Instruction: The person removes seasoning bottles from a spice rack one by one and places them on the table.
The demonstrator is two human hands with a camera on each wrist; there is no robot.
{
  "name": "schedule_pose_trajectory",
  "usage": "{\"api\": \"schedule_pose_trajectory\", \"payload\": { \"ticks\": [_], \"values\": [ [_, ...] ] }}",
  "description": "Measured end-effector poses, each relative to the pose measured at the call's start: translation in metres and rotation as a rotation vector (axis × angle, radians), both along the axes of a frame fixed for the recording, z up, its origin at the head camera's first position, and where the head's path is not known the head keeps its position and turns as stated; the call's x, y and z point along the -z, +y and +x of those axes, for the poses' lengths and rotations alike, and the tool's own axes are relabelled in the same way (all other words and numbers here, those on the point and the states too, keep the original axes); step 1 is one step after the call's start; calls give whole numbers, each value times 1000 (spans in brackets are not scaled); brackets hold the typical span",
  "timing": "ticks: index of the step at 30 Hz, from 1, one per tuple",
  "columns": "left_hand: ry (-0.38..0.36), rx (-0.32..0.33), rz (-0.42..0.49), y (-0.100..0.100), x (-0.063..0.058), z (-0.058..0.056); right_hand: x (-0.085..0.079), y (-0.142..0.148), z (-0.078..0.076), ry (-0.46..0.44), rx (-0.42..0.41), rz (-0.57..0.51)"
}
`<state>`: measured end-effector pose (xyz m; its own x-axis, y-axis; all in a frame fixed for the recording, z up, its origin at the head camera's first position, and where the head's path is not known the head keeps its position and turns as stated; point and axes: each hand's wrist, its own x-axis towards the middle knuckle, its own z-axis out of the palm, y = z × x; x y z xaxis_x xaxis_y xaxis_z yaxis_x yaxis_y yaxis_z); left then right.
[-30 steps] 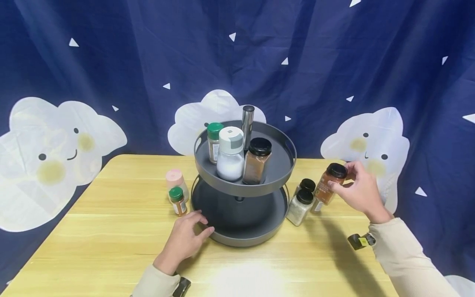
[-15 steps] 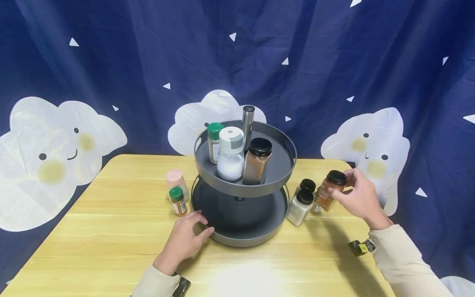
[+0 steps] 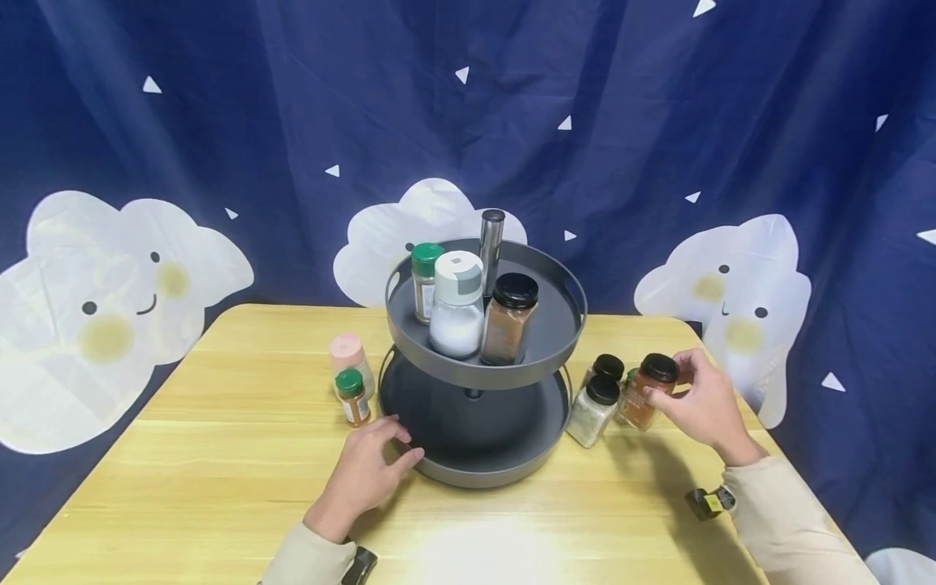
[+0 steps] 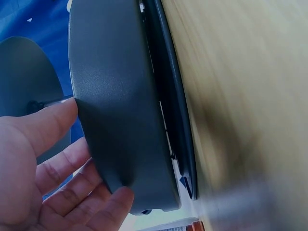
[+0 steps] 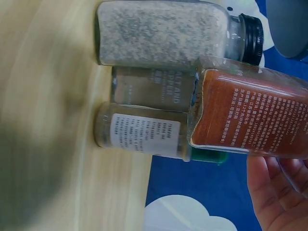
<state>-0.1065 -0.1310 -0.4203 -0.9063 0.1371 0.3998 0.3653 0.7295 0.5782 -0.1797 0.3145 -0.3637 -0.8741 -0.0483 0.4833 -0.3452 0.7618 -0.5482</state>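
Observation:
In the head view my right hand [image 3: 705, 404] grips a square glass spice jar [image 3: 643, 394] with red-orange contents and a black lid. The right wrist view shows this jar raised above the table, in front of a green-lidded spice bottle [image 5: 144, 132], a brownish spice jar [image 5: 144, 86] and a pale, speckled spice jar [image 5: 163, 33]. My left hand [image 3: 361, 471] rests its fingertips and thumb at the near-left rim of the lower tier of a grey two-tier turntable rack [image 3: 497, 475]. Its little finger lies against the outer wall in the left wrist view.
On the rack's upper tier stand a green-capped bottle [image 3: 424, 288], a white-capped jar [image 3: 457, 317] and a black-lidded jar [image 3: 509, 325], beside a metal post [image 3: 491, 248]. Left of the rack are a pink-capped jar [image 3: 347, 355] and a small green-capped bottle [image 3: 353, 402].
My right hand has lowered the red-orange spice jar and brought it slightly left, closer to the jars on the right. The left hand has kept its place at the tray rim.

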Motion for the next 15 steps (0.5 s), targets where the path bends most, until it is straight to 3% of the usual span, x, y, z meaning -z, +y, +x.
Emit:
{"api": "schedule_pose_trajectory", "payload": {
  "ticks": [15],
  "values": [
    [-38,-12,1,0,-2,1,25,1,2,-44,9,35]
  ]
}}
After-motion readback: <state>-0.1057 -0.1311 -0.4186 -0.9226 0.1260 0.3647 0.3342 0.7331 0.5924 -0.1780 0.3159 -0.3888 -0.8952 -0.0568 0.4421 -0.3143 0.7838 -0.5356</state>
